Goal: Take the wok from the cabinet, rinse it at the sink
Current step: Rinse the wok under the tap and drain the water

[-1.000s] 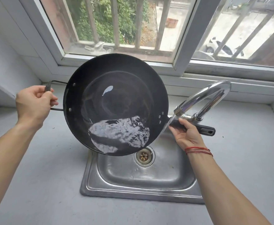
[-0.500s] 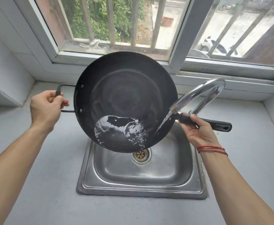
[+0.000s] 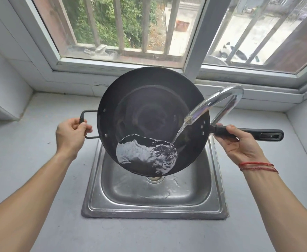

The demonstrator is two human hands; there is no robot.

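Wok (image 3: 149, 113) is held over the sink (image 3: 154, 210), tilted toward the camera, with the tap (image 3: 220, 100) running a stream into it and water (image 3: 145, 157) pooled at the low near edge, some spilling toward the drain. Left hand (image 3: 70, 137) has its fingers curled round the small loop handle (image 3: 84, 115); right hand (image 3: 240, 144) has fingers wrapped under the long black handle (image 3: 249, 134) near the wok body, thumb on top. Grey countertop (image 3: 40, 160) surrounds the sink, with a barred window (image 3: 131, 28) behind.
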